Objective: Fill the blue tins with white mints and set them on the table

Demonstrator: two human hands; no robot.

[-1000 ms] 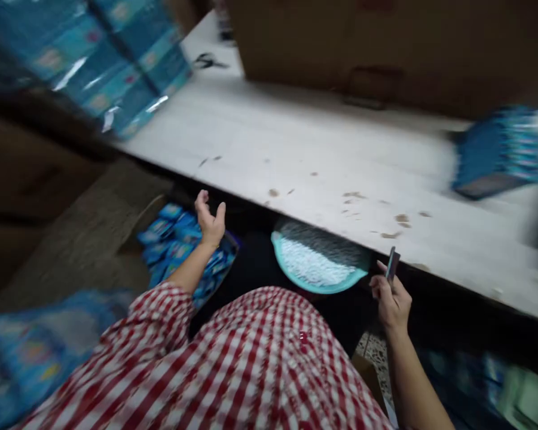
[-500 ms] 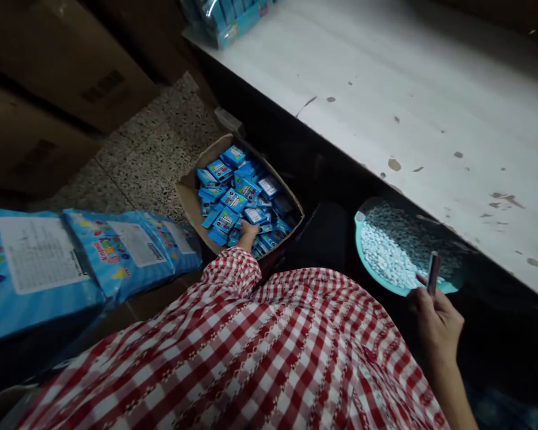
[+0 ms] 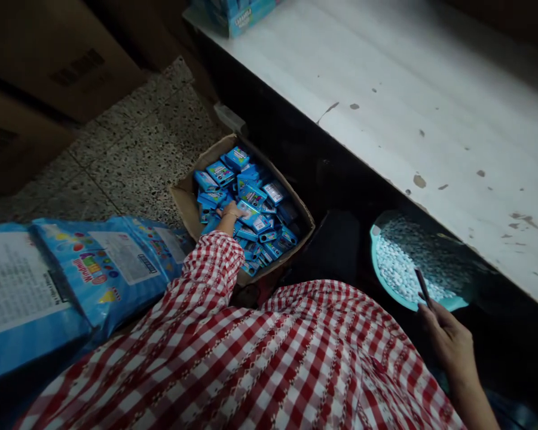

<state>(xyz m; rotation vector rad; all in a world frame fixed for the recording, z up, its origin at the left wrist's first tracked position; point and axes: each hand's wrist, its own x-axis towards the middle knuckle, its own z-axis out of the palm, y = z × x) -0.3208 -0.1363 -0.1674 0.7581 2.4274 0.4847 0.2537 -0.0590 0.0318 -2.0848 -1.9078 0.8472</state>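
Note:
My left hand (image 3: 231, 209) reaches into an open cardboard box (image 3: 187, 206) heaped with small blue candy boxes (image 3: 252, 194). Its fingers close on the edge of one small blue candy box (image 3: 250, 213) near the middle of the heap; the fingertips are partly hidden. On the right, my right hand (image 3: 449, 337) grips a slim, dark, flat stick-like tool (image 3: 422, 283) that points up and away. Behind that hand sits a turquoise bowl (image 3: 378, 263) filled with small whitish candies (image 3: 397, 269), its far side in shadow.
A white worktop (image 3: 367, 65) with chipped spots runs along the upper right, overhanging the bowl. A blue display pack (image 3: 246, 18) stands at its far-left end. Big printed blue bags (image 3: 85, 269) lie at left, and large cartons (image 3: 67, 54) stand on the speckled floor (image 3: 130, 149).
My left hand has shifted up and left within the heap of candy boxes. The tool in my right hand has tipped to the left. The whole view has turned slightly.

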